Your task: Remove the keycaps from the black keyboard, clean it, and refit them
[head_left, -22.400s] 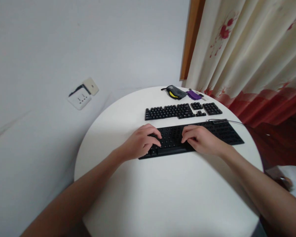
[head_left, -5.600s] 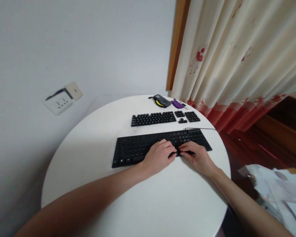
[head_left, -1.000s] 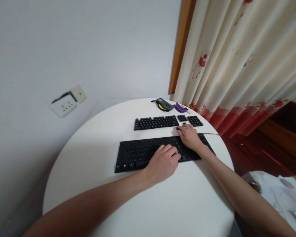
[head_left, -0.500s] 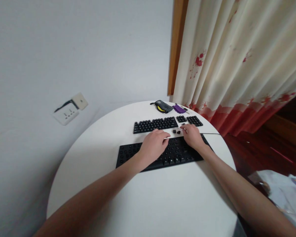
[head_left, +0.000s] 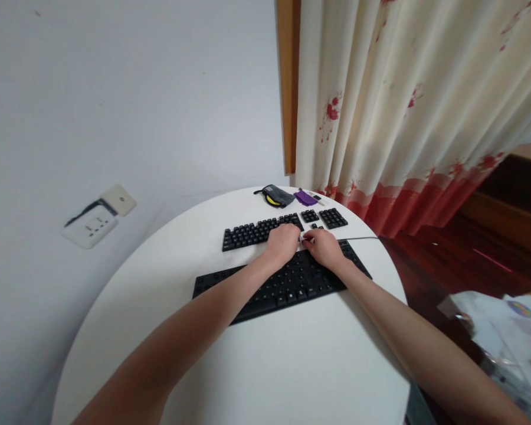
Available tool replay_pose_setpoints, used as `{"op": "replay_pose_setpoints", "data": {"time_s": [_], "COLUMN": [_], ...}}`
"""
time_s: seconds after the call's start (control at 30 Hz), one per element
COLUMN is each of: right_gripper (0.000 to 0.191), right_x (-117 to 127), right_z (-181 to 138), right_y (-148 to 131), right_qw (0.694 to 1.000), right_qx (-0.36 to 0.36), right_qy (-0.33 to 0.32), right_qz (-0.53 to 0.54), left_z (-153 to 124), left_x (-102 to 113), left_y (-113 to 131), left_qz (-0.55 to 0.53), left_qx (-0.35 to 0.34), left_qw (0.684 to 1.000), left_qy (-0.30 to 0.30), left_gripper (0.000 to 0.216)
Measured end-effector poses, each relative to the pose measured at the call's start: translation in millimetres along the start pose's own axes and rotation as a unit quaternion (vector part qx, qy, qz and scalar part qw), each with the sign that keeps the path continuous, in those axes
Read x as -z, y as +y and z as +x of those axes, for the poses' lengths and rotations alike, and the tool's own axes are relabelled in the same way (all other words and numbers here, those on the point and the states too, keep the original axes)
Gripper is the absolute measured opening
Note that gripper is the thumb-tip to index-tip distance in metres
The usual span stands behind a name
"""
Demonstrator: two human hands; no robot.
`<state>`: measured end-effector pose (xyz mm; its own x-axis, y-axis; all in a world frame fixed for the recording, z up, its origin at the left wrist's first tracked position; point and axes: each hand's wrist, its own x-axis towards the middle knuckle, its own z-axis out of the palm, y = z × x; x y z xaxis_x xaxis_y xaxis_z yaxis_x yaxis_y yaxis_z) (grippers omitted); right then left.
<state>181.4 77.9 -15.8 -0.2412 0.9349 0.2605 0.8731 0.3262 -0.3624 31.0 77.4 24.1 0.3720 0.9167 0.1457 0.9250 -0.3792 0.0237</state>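
A black keyboard base [head_left: 274,289] lies across the white table, many of its keycaps off. Above its back edge my two hands come almost together. My right hand [head_left: 325,248] pinches a small dark piece, apparently a keycap [head_left: 308,239], between thumb and fingers. My left hand [head_left: 284,243] is closed just left of it; what its fingers hold is hidden. Behind them rows of loose black keycaps [head_left: 248,235] are laid out in keyboard order. Smaller groups, a navigation block [head_left: 310,216] and a number pad block [head_left: 333,218], sit to the right.
At the table's far edge lie a grey and yellow pouch [head_left: 274,196] and a purple cloth item [head_left: 305,198]. A thin cable [head_left: 358,238] runs off to the right. A wall socket [head_left: 91,226] is at left, a curtain [head_left: 371,118] behind, and plastic bags [head_left: 500,330] at lower right.
My hands have drawn closer together over the back of the keyboard, the right one now pinching a small dark piece. The view has turned slightly to the right.
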Motion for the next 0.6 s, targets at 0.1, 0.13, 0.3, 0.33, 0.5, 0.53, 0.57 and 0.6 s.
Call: {"op": "replay_pose_setpoints", "data": {"time_s": [0.1,0.13,0.3,0.33,0.5,0.53,0.57,0.6], "right_gripper": [0.020,0.021,0.025,0.024,0.021,0.020,0.018,0.017], "right_x": [0.0,-0.2,-1.4,-1.7,-2.9,-3.2,-3.5,-3.9], "right_z": [1.3,1.6,3.5,4.2,7.9,8.3,8.4,8.1], "right_y": [0.9,1.1,2.5,3.1,6.4,6.7,6.7,6.6], "right_qw": [1.000,1.000,1.000,1.000,0.999,0.999,0.999,0.999], "right_qx": [-0.005,-0.006,-0.013,-0.013,-0.013,-0.013,-0.013,-0.013], "right_qy": [-0.006,-0.008,-0.009,-0.010,-0.013,-0.012,-0.009,-0.005], "right_qz": [0.007,0.008,0.015,0.017,0.028,0.031,0.035,0.039], "left_z": [0.6,0.4,-10.3,-14.8,-42.9,-48.6,-54.2,-59.6], "left_x": [-2.7,-3.2,-0.7,0.7,8.8,10.1,11.1,11.8], "left_y": [-0.3,-1.1,-5.9,-6.1,-0.6,1.8,4.8,8.2], "left_qz": [0.001,0.001,-0.002,-0.005,-0.028,-0.037,-0.050,-0.066], "left_qx": [-0.005,-0.006,-0.006,-0.005,-0.006,-0.008,-0.012,-0.017], "left_qw": [1.000,1.000,1.000,1.000,0.998,0.997,0.996,0.995], "left_qy": [0.004,0.007,0.025,0.026,0.059,0.066,0.069,0.069], "left_gripper": [0.018,0.018,0.017,0.017,0.015,0.015,0.014,0.014]}}
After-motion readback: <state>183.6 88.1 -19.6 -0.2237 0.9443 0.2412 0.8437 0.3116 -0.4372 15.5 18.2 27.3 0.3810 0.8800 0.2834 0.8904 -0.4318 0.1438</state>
